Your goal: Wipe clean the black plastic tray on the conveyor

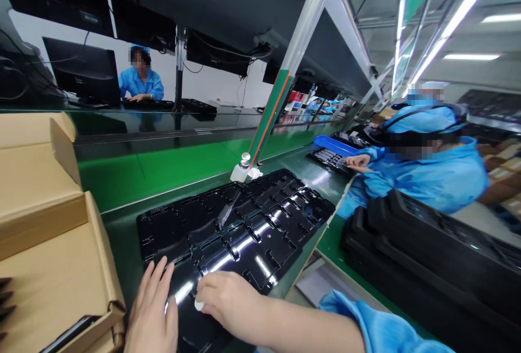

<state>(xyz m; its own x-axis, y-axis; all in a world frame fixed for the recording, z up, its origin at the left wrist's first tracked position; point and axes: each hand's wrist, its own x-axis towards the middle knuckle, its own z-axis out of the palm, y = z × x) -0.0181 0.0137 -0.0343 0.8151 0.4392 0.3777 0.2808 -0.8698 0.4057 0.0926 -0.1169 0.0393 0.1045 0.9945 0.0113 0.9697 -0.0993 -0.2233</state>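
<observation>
Bright workshop, strip lights (458, 13) overhead, long dark-green surface (122, 231) running away from my camera. Right hand (230, 301): fingers pinched closed on a small white wad (199, 305), pressed to the near end of a glossy black moulded tray (280, 236). Can't tell from my feed what the wad is made of. Left hand (152, 312): fingers extended, slightly apart, gripping nothing I can see, laid at the tray's near left edge. Tray lies flat on the surface, in front of both hands; I can't tell if it's one piece or several side by side. Just past its far edge I've got a translucent bottle (238, 173) with a metal cap, crumpled white tissue (255, 172) beside it. Left of the left hand, open cardboard box (44, 266), dark strip (69, 334) inside near the front. Right side, stacked black cases (431, 260). Beyond those, co-worker in blue (435, 174), hands at another black tray (330, 159), blue bin (331, 145) next to it. Farther back left, I see a monitor (83, 70) and a seated person in blue (142, 81).
</observation>
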